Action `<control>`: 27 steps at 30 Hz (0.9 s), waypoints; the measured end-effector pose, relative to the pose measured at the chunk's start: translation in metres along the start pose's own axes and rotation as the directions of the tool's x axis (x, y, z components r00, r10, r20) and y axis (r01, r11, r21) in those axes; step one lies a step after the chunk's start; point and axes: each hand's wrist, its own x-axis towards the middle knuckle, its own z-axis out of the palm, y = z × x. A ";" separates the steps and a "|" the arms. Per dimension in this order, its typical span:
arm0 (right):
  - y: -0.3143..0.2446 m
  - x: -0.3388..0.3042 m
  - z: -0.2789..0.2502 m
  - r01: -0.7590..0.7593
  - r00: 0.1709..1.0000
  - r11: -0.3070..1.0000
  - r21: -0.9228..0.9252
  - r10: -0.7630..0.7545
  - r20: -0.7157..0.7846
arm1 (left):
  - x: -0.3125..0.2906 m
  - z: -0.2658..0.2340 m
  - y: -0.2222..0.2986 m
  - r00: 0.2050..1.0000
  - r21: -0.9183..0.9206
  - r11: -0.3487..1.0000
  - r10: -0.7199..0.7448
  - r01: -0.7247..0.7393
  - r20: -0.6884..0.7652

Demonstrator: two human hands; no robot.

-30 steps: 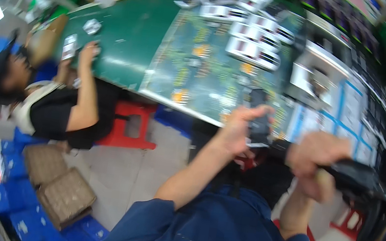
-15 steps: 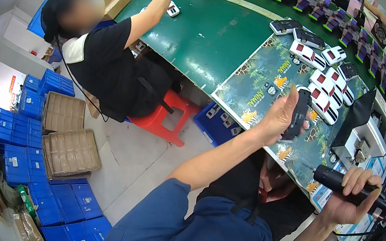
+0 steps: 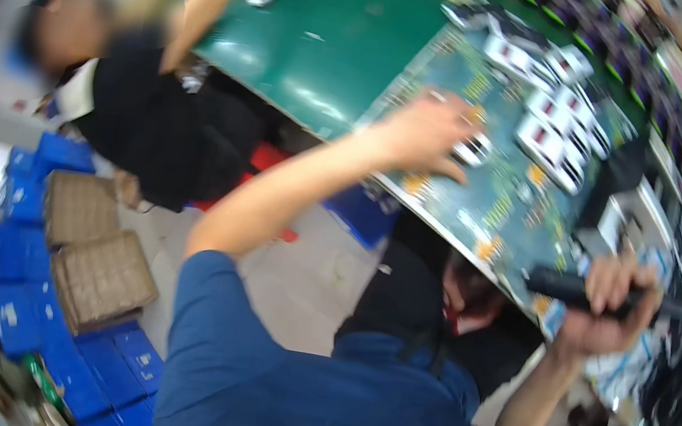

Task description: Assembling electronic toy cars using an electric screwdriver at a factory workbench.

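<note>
My left hand (image 3: 429, 134) is over the left part of the patterned mat (image 3: 482, 198), thumb and fingers spread apart. Just beyond its fingertips is a white toy car (image 3: 473, 150), smeared by motion; whether a fingertip touches it I cannot tell. My right hand (image 3: 613, 308) is wrapped round a black electric screwdriver (image 3: 557, 285), held nearly level at the mat's right front edge. Farther back on the mat, white toy cars (image 3: 554, 137) stand in a close group, with dark car parts (image 3: 482, 17) behind them.
A grey-white fixture (image 3: 642, 212) stands right of the cars. Green table surface (image 3: 321, 45) extends left, where a co-worker (image 3: 155, 108) sits reaching across it. Purple-and-black items (image 3: 592, 41) line the far side. Blue crates (image 3: 24, 299) and brown trays (image 3: 101, 275) are stacked at lower left.
My left hand has swung left across the mat and opened; the dark car underside it held is gone from it. The screwdriver stays in my right hand. The whole view has shifted and blurred.
</note>
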 end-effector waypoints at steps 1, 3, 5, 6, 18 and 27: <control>0.010 0.006 0.004 0.014 0.998 1.000 -0.015 -0.015 -0.057 | -0.008 -0.003 -0.008 0.998 0.023 0.998 -0.052 0.051 0.021; 0.024 0.012 0.010 0.005 0.998 1.000 0.006 -0.005 -0.059 | -0.007 -0.008 -0.019 0.997 -0.020 0.998 -0.056 0.057 0.047; 0.026 0.011 0.013 0.018 0.997 1.000 -0.014 -0.019 -0.081 | 0.001 -0.017 -0.017 0.992 -0.449 0.885 -0.121 0.122 0.031; 0.025 0.012 0.015 0.050 0.995 0.999 -0.020 -0.052 -0.086 | 0.003 -0.019 -0.014 0.982 -0.772 0.620 -0.187 0.137 0.024; 0.009 0.021 0.021 0.068 0.993 0.986 0.150 -0.053 -0.101 | -0.015 -0.013 0.046 0.959 -0.834 -0.531 -0.283 -0.148 0.010; -0.012 -0.002 -0.010 0.107 0.992 0.994 -0.025 -0.109 -0.061 | 0.029 -0.025 -0.008 0.976 -0.003 1.000 0.003 -0.002 0.219</control>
